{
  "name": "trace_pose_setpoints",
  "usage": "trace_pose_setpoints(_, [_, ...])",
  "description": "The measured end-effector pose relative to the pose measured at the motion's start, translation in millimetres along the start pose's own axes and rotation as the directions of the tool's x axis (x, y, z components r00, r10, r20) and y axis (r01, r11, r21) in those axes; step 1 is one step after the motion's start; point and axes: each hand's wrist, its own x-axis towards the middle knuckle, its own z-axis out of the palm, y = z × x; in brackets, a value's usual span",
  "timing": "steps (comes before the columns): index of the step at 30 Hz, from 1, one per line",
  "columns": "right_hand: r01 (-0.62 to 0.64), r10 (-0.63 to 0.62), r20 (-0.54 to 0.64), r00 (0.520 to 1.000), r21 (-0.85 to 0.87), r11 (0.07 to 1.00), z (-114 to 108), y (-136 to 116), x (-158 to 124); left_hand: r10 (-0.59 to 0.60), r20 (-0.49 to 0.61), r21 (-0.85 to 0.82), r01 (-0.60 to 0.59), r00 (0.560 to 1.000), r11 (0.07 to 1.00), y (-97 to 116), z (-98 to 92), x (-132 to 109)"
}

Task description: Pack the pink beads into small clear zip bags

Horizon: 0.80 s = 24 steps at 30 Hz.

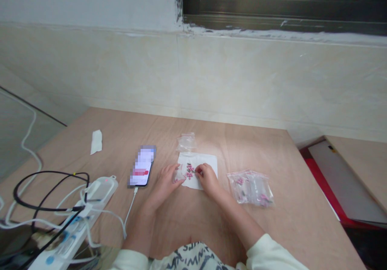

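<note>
Several small pink and dark pieces lie grouped on a white paper sheet; their kind is too small to tell. My right hand is at the right of the group, its thumb and forefinger pinched on a small dark piece. At the sheet's left edge my left hand curves its thumb and fingers around a small clear zip bag with a pinkish line. The bag's outline is faint against the paper.
Another clear bag lies behind the sheet. To the right are clear bags with pink pieces inside. A charging phone, a white scrap and a power strip with tangled cables are on the left. A wall borders the table's back.
</note>
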Motion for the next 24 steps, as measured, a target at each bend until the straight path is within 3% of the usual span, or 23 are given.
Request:
trace_pose_setpoints(10, [-0.038, 0.04, -0.071, 0.997, 0.031, 0.999, -8, 4, -9, 0.043, 0.001, 0.006, -0.043, 0.999, 0.999, -3, 3.1, -1])
trace_pose_setpoints(14, [-0.032, 0.049, -0.101, 0.994, 0.164, 0.986, -16, -15, -8, 0.035, 0.007, -0.003, -0.035, 0.999, 0.999, 1, 5.1, -2])
trace_pose_setpoints(19, [0.064, -0.051, -0.057, 0.997, 0.236, 0.97, -14, -47, -6, 0.079, -0.021, -0.06, -0.08, 0.997, 0.995, 3, 17.4, 1])
trace_pose_setpoints(24, [0.029, -0.013, -0.056, 0.998, 0.294, 0.955, -10, -52, -19, 0.0, -0.11, -0.217, -0.024, 0.994, 0.976, 4, 25.1, -3])
